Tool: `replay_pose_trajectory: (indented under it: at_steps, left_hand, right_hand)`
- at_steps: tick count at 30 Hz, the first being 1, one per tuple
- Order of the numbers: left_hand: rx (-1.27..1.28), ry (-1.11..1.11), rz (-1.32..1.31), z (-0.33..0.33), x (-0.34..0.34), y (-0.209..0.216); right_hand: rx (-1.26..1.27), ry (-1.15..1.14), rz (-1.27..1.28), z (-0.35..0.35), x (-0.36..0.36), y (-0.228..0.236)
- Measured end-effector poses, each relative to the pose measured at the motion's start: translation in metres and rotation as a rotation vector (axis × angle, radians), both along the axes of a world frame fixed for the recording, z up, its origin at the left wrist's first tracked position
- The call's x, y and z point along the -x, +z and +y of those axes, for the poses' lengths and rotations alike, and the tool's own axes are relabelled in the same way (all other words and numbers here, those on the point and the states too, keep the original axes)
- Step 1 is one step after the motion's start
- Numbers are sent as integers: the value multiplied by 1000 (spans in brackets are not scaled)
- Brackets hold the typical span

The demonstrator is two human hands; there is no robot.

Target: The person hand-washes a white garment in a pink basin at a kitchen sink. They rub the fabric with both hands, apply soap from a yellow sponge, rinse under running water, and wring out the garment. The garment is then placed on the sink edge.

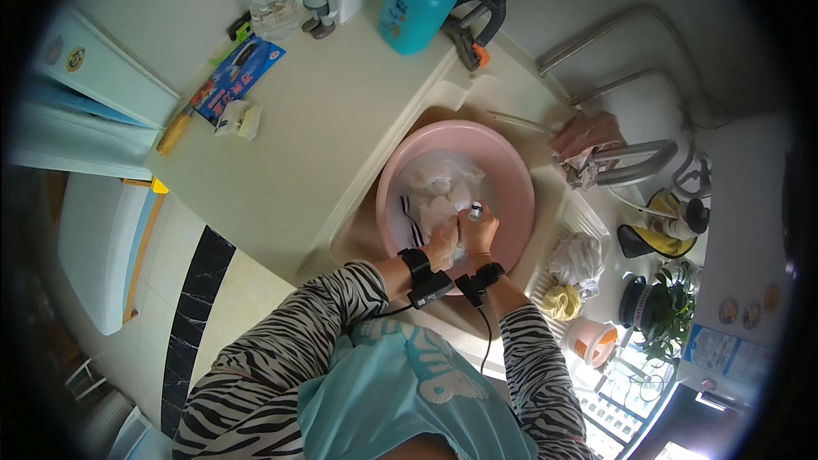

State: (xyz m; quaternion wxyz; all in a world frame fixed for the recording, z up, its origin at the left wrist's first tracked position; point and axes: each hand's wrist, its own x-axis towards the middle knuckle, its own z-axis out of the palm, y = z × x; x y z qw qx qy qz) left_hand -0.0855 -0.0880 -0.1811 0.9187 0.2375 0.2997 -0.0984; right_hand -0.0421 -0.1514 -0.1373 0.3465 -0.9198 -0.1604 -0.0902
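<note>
A pink basin (pixel 524 196) stands in the sink, with cloudy water and a white garment (pixel 439 196) with dark stripes in it. Low in the basin, my left hand (pixel 441 244) has its fingers closed on the wet cloth. Right beside it, my right hand (pixel 479 230) is curled into a fist against the same fabric, its knuckles up. A small white and dark item shows at the right fingers; I cannot make out what it is. Both wrists carry black straps with small devices.
On the left counter lie a blue box (pixel 239 77) and a wood-handled tool (pixel 176 129). Behind the basin stands a teal pump bottle (pixel 417 4). To the right are a faucet (pixel 639 162), a washboard with white cloth (pixel 579 260), a yellow cloth (pixel 562 301) and a white-orange tub (pixel 590 341).
</note>
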Motion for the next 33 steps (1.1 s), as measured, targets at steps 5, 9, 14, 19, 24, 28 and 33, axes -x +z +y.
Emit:
replay_pose_trajectory:
  at_steps: [5, 9, 14, 19, 24, 28, 33]
  left_hand:
    - [-260, 13, -185, 1, -1, 10]
    - [214, -45, 59, 2, -17, 17]
    - [-538, -238, -276, 27, -9, 15]
    - [-212, -259, -73, 18, -3, 21]
    - [-889, -210, -522, 3, -17, 40]
    - [-433, -384, -601, 26, -28, 65]
    - [-358, -242, -596, 59, -31, 97]
  right_hand:
    - [36, 46, 158, 3, -7, 1]
    - [32, -300, 255, -29, -45, 1]
    - [-1157, -316, 835, -86, -70, 10]
    - [-1126, 165, 962, -103, -55, 62]
    - [-1001, 121, 865, -91, -36, 97]
    - [-763, 85, 710, -100, -36, 110]
    - [-940, 10, 700, -111, -39, 109]
